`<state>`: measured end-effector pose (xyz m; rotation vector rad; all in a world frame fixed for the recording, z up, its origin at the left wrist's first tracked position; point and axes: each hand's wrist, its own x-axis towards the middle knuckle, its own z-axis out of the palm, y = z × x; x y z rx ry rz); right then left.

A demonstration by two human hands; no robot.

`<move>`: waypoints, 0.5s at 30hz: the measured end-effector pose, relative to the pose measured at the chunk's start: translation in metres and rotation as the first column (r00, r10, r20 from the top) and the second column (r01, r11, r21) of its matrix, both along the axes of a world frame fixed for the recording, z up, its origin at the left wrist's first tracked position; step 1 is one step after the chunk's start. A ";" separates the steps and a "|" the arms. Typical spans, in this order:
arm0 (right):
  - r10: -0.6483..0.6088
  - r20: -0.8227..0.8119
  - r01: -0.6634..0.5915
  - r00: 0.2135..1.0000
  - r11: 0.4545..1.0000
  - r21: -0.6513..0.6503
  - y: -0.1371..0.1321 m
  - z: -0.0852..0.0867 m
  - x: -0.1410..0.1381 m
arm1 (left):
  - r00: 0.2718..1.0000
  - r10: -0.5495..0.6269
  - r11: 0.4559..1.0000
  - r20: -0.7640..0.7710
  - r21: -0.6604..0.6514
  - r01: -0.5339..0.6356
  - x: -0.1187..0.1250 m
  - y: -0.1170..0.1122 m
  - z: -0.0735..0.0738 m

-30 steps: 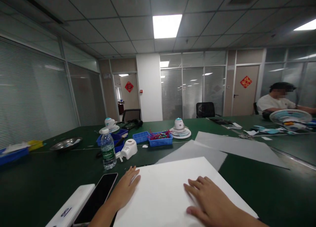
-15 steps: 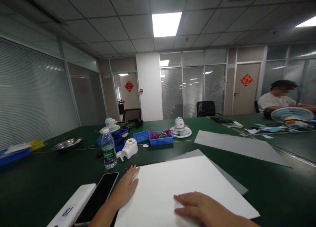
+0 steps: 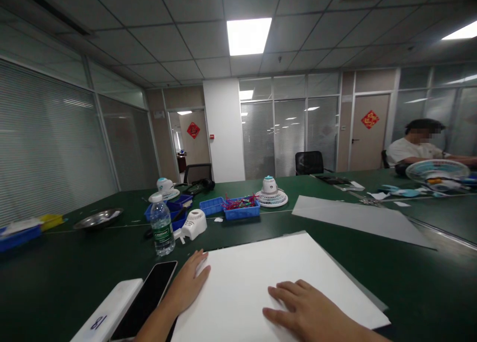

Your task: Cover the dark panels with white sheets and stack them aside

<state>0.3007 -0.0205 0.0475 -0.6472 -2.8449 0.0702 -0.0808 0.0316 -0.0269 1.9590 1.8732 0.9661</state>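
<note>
A large white sheet (image 3: 238, 282) lies on the green table in front of me, over a greyish sheet (image 3: 367, 288) whose edge shows along the right side. My left hand (image 3: 191, 282) rests at the white sheet's left edge, fingers stretched out and thumb on the sheet. Over the sheet's middle lies my right hand (image 3: 303, 307), palm down with its fingers apart. Neither hand grips anything. Left of my left hand are a dark-screened phone (image 3: 147, 297) and a white box (image 3: 108, 309) with handwritten marks.
A water bottle (image 3: 162, 225) stands beyond my left hand, near a white fan housing (image 3: 194, 224). Blue trays (image 3: 242, 213), one with coloured wires, sit farther back beside a small fan (image 3: 271, 195). Another grey sheet (image 3: 350, 218) lies right. A person (image 3: 415, 146) sits far right.
The greyish sheet underneath now lies more nearly aligned with the white sheet, with less of it showing. My right hand has shifted slightly, its fingers more spread. My left hand stays at the edge.
</note>
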 end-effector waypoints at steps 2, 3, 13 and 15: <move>-0.004 -0.005 0.005 1.000 0.996 0.084 0.002 -0.005 -0.002 | 1.000 0.006 1.000 -0.015 0.007 -0.006 -0.001 0.001 -0.002; -0.009 0.000 0.009 1.000 0.993 0.122 0.002 -0.007 -0.003 | 1.000 0.006 1.000 -0.029 0.008 -0.006 -0.002 0.001 -0.002; 0.047 -0.025 -0.045 0.999 0.998 0.048 0.002 -0.012 -0.004 | 0.999 0.026 0.999 -0.029 0.036 -0.025 0.000 0.003 -0.003; 0.010 -0.065 -0.015 0.998 0.996 -0.085 0.014 -0.013 0.006 | 1.000 0.009 1.000 -0.024 0.020 -0.009 -0.002 0.004 -0.005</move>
